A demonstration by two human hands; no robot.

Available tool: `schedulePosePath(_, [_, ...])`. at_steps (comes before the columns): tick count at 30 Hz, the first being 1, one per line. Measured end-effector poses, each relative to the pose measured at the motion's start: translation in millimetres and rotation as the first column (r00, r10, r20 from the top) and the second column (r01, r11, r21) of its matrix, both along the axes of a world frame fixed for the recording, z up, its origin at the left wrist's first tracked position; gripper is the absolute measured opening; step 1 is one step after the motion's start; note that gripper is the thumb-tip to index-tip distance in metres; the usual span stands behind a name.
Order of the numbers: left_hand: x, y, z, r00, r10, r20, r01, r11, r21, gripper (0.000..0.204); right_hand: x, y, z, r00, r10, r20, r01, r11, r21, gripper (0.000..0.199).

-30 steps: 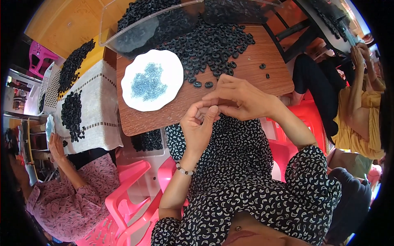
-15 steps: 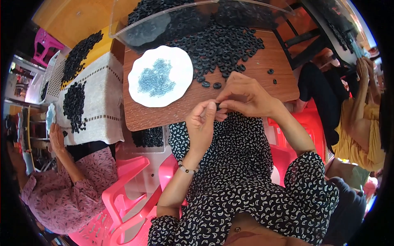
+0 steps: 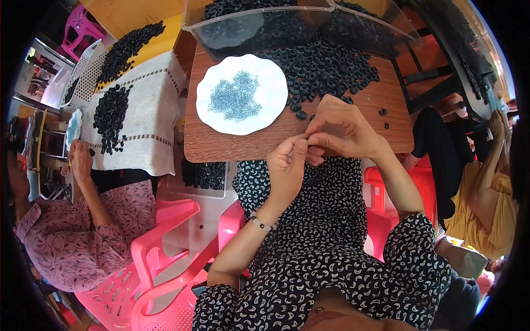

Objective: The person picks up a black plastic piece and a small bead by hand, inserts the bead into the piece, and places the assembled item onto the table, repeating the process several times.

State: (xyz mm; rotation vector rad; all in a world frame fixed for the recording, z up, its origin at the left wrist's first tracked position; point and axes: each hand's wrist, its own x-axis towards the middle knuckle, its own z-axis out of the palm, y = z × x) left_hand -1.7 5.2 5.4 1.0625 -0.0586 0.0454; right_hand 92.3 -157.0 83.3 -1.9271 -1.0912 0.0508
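Note:
My left hand (image 3: pixel 288 165) and my right hand (image 3: pixel 350 131) meet fingertip to fingertip just over the table's near edge. Both are closed in a pinch. A small black piece sits between the left thumb and fingers, mostly covered by them. Whatever the right fingertips grip is too small to make out. Left of my hands, a white scalloped plate (image 3: pixel 276 113) carries a spread of tiny pale grey-blue bits (image 3: pixel 234 96). Beyond my hands lies a heap of small black ring-like plastic pieces (image 3: pixel 326 69), a few strayed toward me.
A clear plastic bin (image 3: pixel 265 25) of black pieces stands at the wooden table's (image 3: pixel 248 148) far side. Two loose black pieces (image 3: pixel 382 111) lie at the right. Another clear box (image 3: pixel 226 179) sits below. Co-workers sit left and right; a pink chair (image 3: pixel 165 220) stands at my left.
The whole view has shifted, so table and plate appear farther right. My hands stay pinched together; the black piece between them shows less than before.

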Motion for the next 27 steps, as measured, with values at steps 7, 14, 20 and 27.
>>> schedulePosePath(7, [-1, 1, -1, 0.999, -0.013, 0.053, 0.017, 0.997, -0.069, 0.039, 4, 6, 5, 1.0, 0.013, 0.003, -0.013, 1.0, -0.002, 0.012])
schedulePosePath(14, [-2, -6, 1, 1.0, 0.023, -0.005, -0.024, 0.998, -0.063, 0.033, 40, 33, 1, 0.988, -0.111, 0.105, 0.122, 0.987, -0.101, 0.011])
schedulePosePath(20, [1, -1, 3, 0.999, 0.044, -0.02, -0.045, 0.999, -0.014, 0.031, 109, 77, -25, 0.927, -0.114, 0.358, 0.209, 0.948, -0.239, 0.014])
schedulePosePath(27, [0, -1, 1, 1.0, 0.031, -0.004, -0.03, 0.998, 0.048, 0.033, 128, 94, -31, 0.919, -0.042, 0.393, 0.227, 0.869, -0.439, 0.016])
